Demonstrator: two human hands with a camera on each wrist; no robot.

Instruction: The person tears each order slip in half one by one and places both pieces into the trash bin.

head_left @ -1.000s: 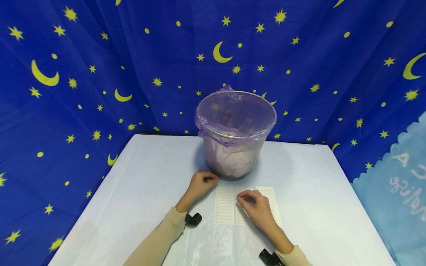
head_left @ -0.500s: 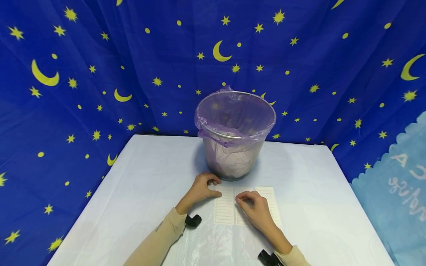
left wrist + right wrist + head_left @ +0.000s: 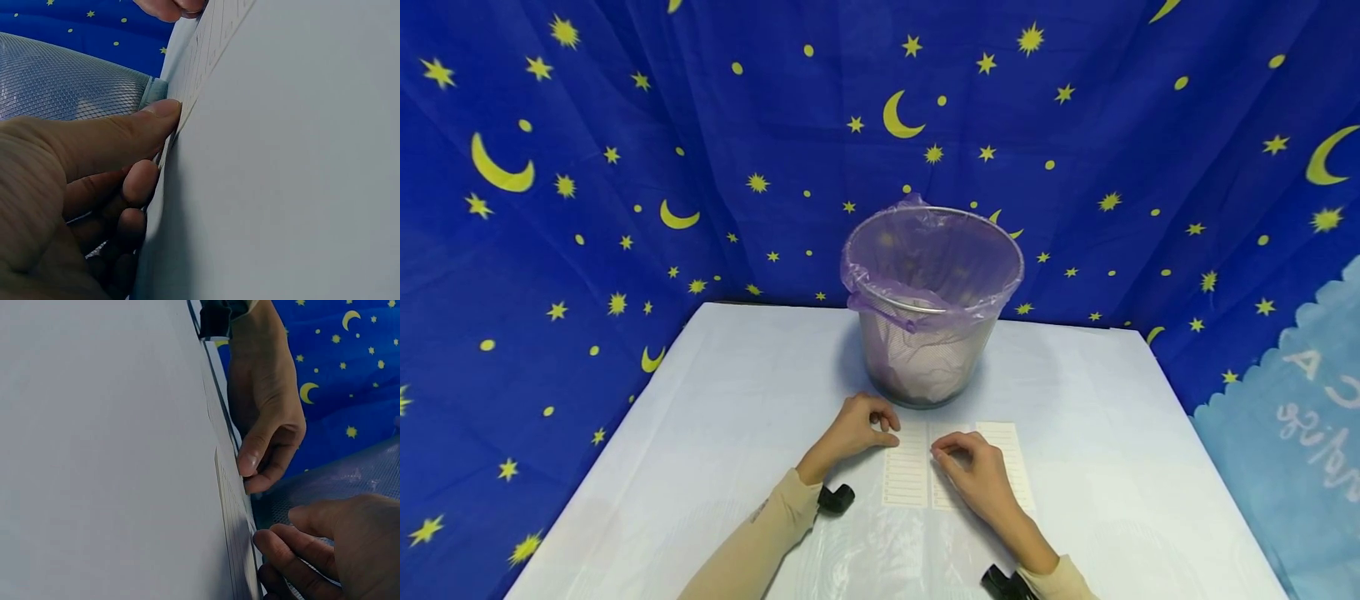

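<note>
Two cream, ruled paper sheets lie side by side on the table: a left sheet (image 3: 906, 479) and a right sheet (image 3: 1011, 458) partly hidden under my right hand. My left hand (image 3: 853, 429) rests at the left sheet's left edge, near its top. In the left wrist view its thumb (image 3: 164, 109) touches the paper edge, with the other fingers loosely bent and apart from it. Over the right sheet, my right hand (image 3: 981, 475) has thumb and forefinger brought near each other. The right wrist view shows a gap there and nothing held.
A mesh wastebasket (image 3: 925, 358) with a purple bag liner (image 3: 940, 250) stands just beyond the sheets. The white-covered table (image 3: 760, 367) ends at a blue star-and-moon curtain (image 3: 790, 125). A light-blue cloth (image 3: 1300, 433) hangs at the right.
My left hand has come slightly nearer to me; its thumb has spread away from the forefinger and now lies at the left sheet's edge. The right hand has barely moved.
</note>
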